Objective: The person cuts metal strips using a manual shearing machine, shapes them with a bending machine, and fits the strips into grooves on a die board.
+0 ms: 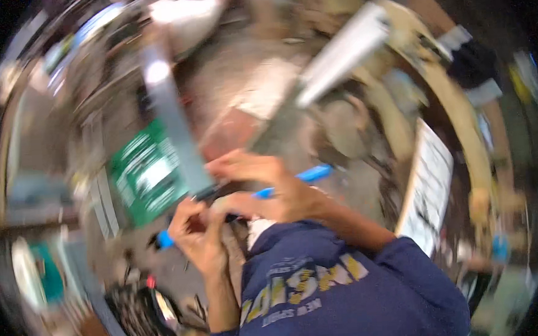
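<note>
Both hands meet low in the middle of the head view, and the picture is smeared by motion. My left hand [202, 237] is closed in a pinch, its fingertips at a small dark piece [206, 193]. My right hand [276, 186] bends its fingers around the other side of that piece. What each holds is too blurred to name. A long flat grey strip [176, 118], shiny like metal, runs up and away from the dark piece. Behind the hands passes a blue rod-like thing [314, 174], partly hidden by them. Left of the strip lies a green printed sheet or packet [142, 194].
A white tube-like bar [345, 52] slants at the upper right. Near my right elbow stands a white board with dark marks [429, 183]. A curved tan band [460, 119] arcs along the right side. A dark ribbed object [136, 311] lies at the lower left.
</note>
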Demonstrator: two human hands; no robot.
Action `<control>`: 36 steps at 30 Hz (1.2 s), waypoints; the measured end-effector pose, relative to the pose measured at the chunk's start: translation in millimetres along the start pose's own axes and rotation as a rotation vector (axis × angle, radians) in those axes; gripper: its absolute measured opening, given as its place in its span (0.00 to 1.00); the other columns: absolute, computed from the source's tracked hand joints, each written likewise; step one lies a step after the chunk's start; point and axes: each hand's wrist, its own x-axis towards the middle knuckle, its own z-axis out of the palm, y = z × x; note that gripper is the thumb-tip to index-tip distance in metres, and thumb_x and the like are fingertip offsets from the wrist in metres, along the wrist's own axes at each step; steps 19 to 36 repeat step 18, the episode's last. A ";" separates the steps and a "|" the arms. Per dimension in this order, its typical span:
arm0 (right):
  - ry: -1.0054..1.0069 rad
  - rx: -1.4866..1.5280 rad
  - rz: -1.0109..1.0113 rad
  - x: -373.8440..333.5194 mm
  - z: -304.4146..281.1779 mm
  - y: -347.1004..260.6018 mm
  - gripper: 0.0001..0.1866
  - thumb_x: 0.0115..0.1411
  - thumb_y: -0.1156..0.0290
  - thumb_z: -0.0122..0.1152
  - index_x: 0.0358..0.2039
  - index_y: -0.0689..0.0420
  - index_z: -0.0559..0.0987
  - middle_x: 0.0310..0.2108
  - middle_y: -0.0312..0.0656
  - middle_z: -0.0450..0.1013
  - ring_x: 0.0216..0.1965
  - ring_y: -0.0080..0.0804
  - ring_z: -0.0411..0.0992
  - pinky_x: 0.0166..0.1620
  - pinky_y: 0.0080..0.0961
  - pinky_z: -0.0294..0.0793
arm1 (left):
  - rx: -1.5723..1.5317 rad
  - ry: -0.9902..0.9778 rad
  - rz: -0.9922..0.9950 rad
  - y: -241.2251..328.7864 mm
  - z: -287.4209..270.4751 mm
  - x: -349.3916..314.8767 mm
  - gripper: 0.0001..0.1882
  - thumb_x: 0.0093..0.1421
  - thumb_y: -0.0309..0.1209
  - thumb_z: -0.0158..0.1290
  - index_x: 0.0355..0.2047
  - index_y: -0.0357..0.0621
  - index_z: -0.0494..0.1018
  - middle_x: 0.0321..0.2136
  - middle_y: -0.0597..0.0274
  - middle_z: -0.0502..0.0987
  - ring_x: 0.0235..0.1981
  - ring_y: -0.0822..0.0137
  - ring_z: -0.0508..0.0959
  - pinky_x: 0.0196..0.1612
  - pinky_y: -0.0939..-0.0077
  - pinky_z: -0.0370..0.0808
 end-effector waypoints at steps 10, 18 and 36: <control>0.587 -0.460 0.423 -236.0 -187.1 -74.9 0.16 0.55 0.60 0.72 0.34 0.61 0.85 0.25 0.49 0.77 0.28 0.37 0.74 0.34 0.34 0.71 | 0.321 -0.987 0.250 -10.3 216.5 -68.8 0.43 0.48 0.20 0.66 0.65 0.33 0.61 0.56 0.48 0.72 0.52 0.60 0.72 0.57 0.67 0.67; 0.571 -0.123 0.588 -523.6 -319.6 -145.2 0.09 0.60 0.69 0.68 0.40 0.56 0.86 0.37 0.47 0.81 0.38 0.36 0.77 0.47 0.29 0.72 | 0.399 -1.497 0.945 -82.1 438.7 -264.6 0.36 0.46 0.26 0.67 0.59 0.46 0.73 0.53 0.51 0.77 0.63 0.50 0.68 0.69 0.51 0.57; 0.571 -0.123 0.588 -523.6 -319.6 -145.2 0.09 0.60 0.69 0.68 0.40 0.56 0.86 0.37 0.47 0.81 0.38 0.36 0.77 0.47 0.29 0.72 | 0.399 -1.497 0.945 -82.1 438.7 -264.6 0.36 0.46 0.26 0.67 0.59 0.46 0.73 0.53 0.51 0.77 0.63 0.50 0.68 0.69 0.51 0.57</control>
